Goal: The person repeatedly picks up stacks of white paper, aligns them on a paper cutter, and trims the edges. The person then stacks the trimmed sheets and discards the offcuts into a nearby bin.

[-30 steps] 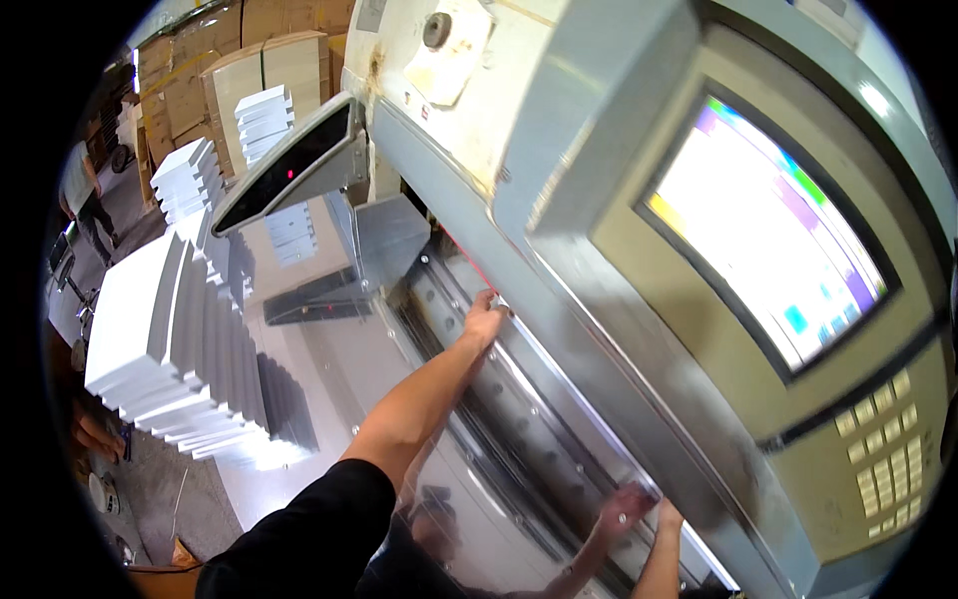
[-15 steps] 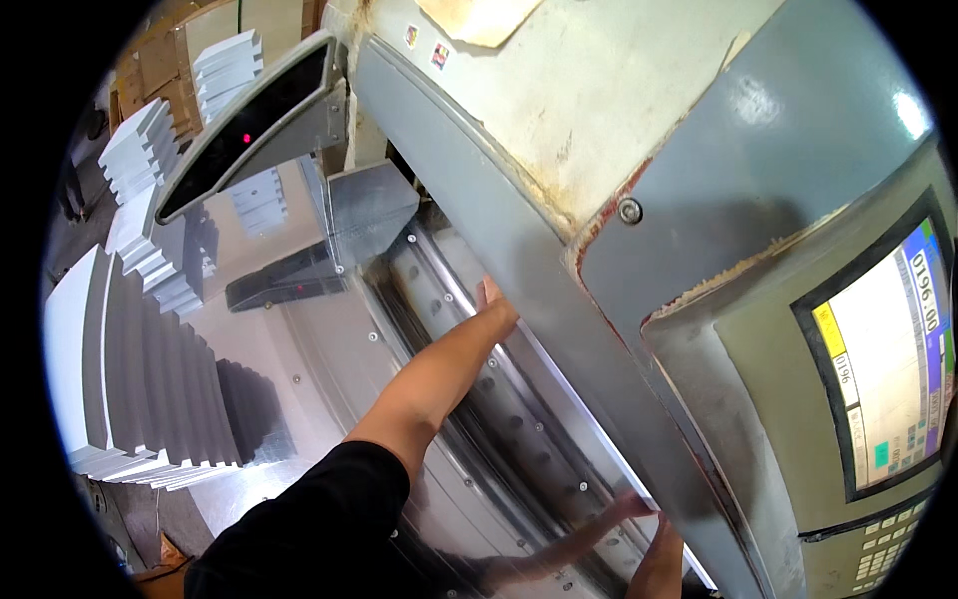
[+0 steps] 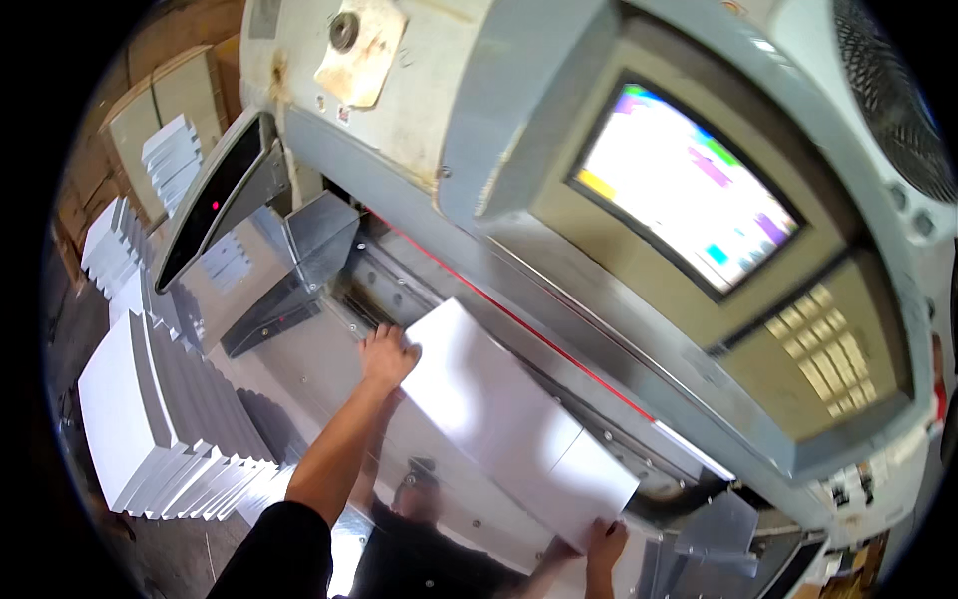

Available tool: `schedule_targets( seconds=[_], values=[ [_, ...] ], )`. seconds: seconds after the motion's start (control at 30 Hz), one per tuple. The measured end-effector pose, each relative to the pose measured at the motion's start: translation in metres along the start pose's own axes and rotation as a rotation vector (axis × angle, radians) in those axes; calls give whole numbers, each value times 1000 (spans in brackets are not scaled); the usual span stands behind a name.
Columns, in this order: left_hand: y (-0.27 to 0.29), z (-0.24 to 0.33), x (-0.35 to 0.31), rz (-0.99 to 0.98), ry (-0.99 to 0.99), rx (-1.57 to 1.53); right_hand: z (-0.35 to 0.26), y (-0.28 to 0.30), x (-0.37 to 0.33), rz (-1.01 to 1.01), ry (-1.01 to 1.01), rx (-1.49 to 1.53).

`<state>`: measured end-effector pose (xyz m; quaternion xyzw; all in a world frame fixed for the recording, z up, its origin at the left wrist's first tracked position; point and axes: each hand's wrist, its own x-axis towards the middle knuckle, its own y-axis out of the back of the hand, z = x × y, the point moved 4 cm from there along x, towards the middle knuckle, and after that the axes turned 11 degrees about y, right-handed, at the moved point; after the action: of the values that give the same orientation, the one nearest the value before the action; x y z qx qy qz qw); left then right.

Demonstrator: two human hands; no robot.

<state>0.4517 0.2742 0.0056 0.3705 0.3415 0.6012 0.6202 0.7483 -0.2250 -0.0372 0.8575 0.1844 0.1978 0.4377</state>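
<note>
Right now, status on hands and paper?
Left hand at left end of white paper. Right hand at right end. Metal table beneath; nothing seen atop paper.

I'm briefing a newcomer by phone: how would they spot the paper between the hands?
Find the big grey machine with the lit screen. Over the metal table before it, look between the left hand and right hand. The paper is a white oblong crossed by a thin line, unlike the tall stepped stacks at far left.

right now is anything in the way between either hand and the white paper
Nothing visible: the left hand is at the left end of the white paper, the right hand at its near right corner. The big white stack stands off to the left, not between them.
</note>
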Motion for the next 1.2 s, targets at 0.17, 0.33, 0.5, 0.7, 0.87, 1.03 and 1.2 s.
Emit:
schedule_targets(
  seconds=[0.17,0.33,0.5,0.7,0.87,1.03,1.2],
  values=[
    [-14,19,-112,-175,-153,15,94,78,-185,-127,-245,-55],
    [-38,70,-208,-282,-327,58,141,134,-313,-165,-470,-2],
    [-40,75,-213,-165,-271,-193,121,131,-368,-236,-592,324],
    [29,-15,-271,-127,-157,-689,-10,89,-364,-697,-509,832],
    [78,-160,-391,-194,197,-1004,-92,62,-333,-1068,-487,1165],
    [92,-181,-511,-821,690,-1150,-96,84,-268,-1624,-144,948],
    [75,-101,-546,-1231,1283,-1601,-45,57,-72,-1083,-55,1041]
  ],
)
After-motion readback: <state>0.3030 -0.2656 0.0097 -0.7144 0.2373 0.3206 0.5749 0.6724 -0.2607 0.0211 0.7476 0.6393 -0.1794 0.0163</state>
